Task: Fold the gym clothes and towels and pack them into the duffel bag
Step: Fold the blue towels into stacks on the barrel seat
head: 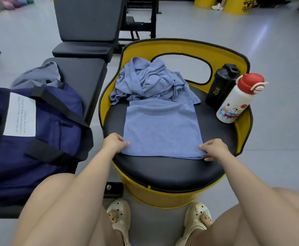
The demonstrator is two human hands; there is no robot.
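A light blue towel (160, 126) lies folded flat on the black seat of a yellow barrel chair (171, 167). My left hand (115, 142) pinches the towel's near left corner. My right hand (214, 149) pinches its near right corner. Behind the flat towel a second blue towel (150, 80) sits crumpled in a heap. A navy duffel bag (38, 132) with black straps and a white label rests on the black bench to my left. A grey garment (38, 75) lies bunched behind the bag.
A black shaker bottle (219, 85) and a white bottle with a red cap (237, 100) stand at the seat's right edge. A black workout bench (86, 75) runs along the left. Yellow barrels (237, 5) stand far back.
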